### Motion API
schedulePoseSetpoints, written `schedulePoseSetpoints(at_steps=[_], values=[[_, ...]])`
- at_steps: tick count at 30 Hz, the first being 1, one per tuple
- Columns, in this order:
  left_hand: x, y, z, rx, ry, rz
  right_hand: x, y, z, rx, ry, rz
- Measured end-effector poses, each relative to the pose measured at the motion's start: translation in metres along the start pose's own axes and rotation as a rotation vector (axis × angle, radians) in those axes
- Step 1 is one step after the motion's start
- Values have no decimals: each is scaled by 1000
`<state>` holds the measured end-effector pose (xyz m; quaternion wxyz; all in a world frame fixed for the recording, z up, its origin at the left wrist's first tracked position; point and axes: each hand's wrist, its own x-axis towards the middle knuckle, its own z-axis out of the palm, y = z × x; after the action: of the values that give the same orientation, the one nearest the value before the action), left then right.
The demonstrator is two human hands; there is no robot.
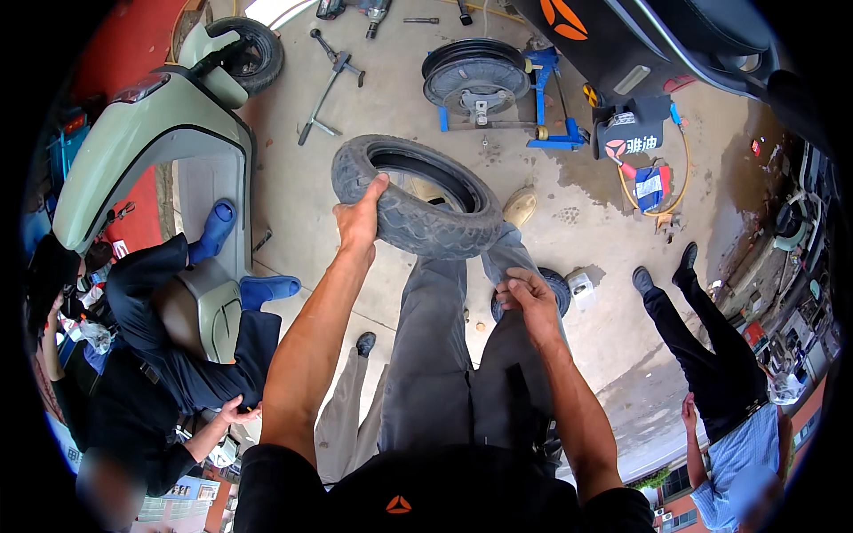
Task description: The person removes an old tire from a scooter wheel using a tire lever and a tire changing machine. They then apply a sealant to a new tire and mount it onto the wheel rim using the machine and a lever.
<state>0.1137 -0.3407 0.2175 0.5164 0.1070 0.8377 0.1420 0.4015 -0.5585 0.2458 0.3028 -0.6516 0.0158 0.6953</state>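
Note:
My left hand (360,213) is closed on the left side of a worn black tyre (444,226), which it holds tilted above my legs, a beige shoe (521,207) showing beyond it. Lower and to the right, my right hand (526,293) hovers by my right thigh, fingers loosely bent and apart with nothing visible in them. A second dark round tyre or wheel (555,296) is partly hidden behind that hand, beside a small pale container (579,289).
A hub wheel (471,75) on a blue stand, a T-wrench (320,98), a drill (373,13) and a yellow hose (662,211) lie ahead. Pale green scooter (124,160) left, dark scooter (640,35) above right. One person (178,355) sits left; another (729,391) stands right.

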Motion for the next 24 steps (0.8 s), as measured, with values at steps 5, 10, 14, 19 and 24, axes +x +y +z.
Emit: schedulePoseSetpoints(at_steps=[5, 10, 14, 19, 24], values=[[-52, -8, 17, -9, -1, 62, -21, -2, -30, 3, 2, -21], [-95, -12, 34, -42, -56, 75, -40, -9, -52, 22, 7, -62], [-153, -11, 41, -45, -88, 74, -62, -22, -70, 95, 22, -118], [-198, -44, 55, -32, -145, 80, -94, -43, -103, 61, 61, -232], [-265, -56, 80, 30, -232, 99, -138, -79, -125, -185, 167, -569]])
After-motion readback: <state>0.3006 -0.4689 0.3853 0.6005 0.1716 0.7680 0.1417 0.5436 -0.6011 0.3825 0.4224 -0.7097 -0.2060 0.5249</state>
